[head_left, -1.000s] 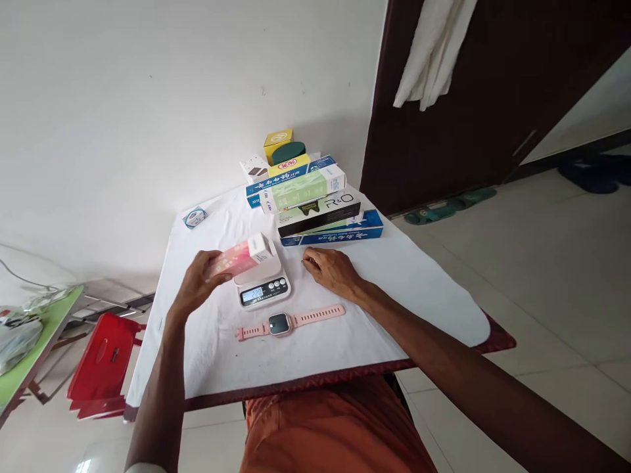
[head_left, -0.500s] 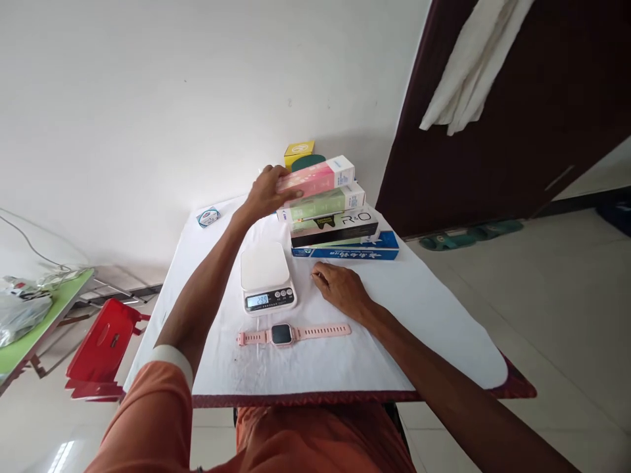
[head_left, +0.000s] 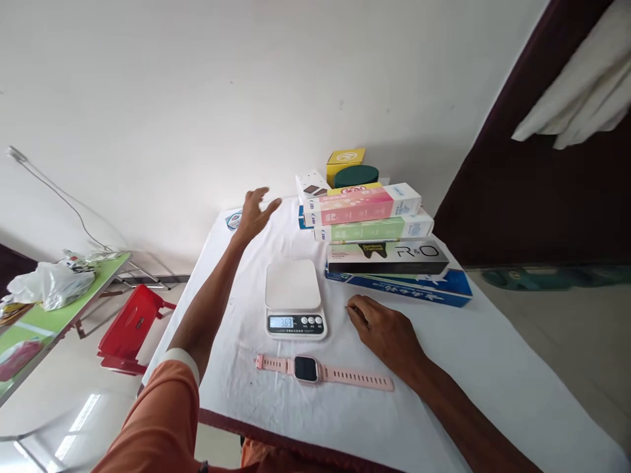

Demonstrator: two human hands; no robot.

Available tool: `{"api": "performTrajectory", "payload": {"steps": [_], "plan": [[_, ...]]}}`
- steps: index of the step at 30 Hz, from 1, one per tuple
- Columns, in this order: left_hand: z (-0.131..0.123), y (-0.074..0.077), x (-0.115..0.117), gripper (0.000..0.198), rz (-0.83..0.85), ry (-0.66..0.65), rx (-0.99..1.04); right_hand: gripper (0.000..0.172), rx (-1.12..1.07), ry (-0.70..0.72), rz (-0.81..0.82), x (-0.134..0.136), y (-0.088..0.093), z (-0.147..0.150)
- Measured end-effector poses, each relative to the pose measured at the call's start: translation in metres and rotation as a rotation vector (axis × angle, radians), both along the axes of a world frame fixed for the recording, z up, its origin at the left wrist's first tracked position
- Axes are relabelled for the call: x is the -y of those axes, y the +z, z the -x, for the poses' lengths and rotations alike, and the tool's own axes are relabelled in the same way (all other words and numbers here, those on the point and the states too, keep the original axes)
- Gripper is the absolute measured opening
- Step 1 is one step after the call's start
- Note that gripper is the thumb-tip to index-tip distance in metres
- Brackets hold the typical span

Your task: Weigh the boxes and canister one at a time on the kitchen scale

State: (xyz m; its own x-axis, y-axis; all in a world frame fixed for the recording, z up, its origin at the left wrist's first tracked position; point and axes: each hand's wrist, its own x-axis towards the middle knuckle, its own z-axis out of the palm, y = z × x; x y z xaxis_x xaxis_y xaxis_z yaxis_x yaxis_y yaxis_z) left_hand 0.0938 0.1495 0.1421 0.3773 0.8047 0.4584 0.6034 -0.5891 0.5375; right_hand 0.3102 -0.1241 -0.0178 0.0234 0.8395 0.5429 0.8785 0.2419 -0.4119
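My left hand (head_left: 254, 217) is raised over the far left of the table, fingers spread and nothing in them. Just right of it lies a pink toothpaste box (head_left: 359, 207), on top of a stack. Under that are a green box (head_left: 369, 229), a black-and-white R&O box (head_left: 389, 258) and a blue box (head_left: 409, 287). My right hand (head_left: 384, 328) rests on the table with its fingers curled in, and nothing shows in them. Between my hands stands a white kitchen scale (head_left: 293, 286) with a bare plate and a lit display. A pink-strapped smartwatch (head_left: 306, 369) lies in front of it.
Behind the stack are a yellow box (head_left: 345, 161), a dark green round lid (head_left: 355, 175) and a white box (head_left: 311, 184). A small blue-and-white box (head_left: 233, 220) lies at the far left corner. Left of the table stand a red chair (head_left: 129, 328) and a green table (head_left: 98, 279).
My left hand has let go of the pink box, which now rests on the stack, and has moved left, opening. The view has shifted. The scale's digits have changed. My right hand stays beside the scale.
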Motion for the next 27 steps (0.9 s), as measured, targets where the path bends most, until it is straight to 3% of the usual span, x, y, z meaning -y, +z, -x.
{"api": "performTrajectory", "payload": {"steps": [4,7,14,20,24,27], "plan": [[0.063,-0.028,-0.042,0.063,0.131,0.460,-0.105,0.032,0.030,-0.006,-0.048,-0.001,-0.001,0.001],[0.091,-0.045,-0.066,0.076,0.236,0.608,-0.223,0.032,0.044,-0.022,-0.073,-0.003,0.000,0.001],[0.104,-0.068,-0.115,0.090,0.350,0.576,-0.416,0.032,0.033,-0.023,-0.092,-0.005,0.005,-0.001],[0.102,-0.074,-0.148,0.073,0.414,0.565,-0.483,0.033,0.022,-0.036,-0.078,-0.005,0.004,-0.003],[0.105,-0.075,-0.147,0.060,0.436,0.560,-0.490,0.032,0.043,-0.042,-0.117,-0.007,0.007,-0.002],[0.114,-0.080,-0.125,0.053,0.412,0.549,-0.438,0.030,0.078,-0.040,-0.156,-0.008,0.010,-0.002]]}}
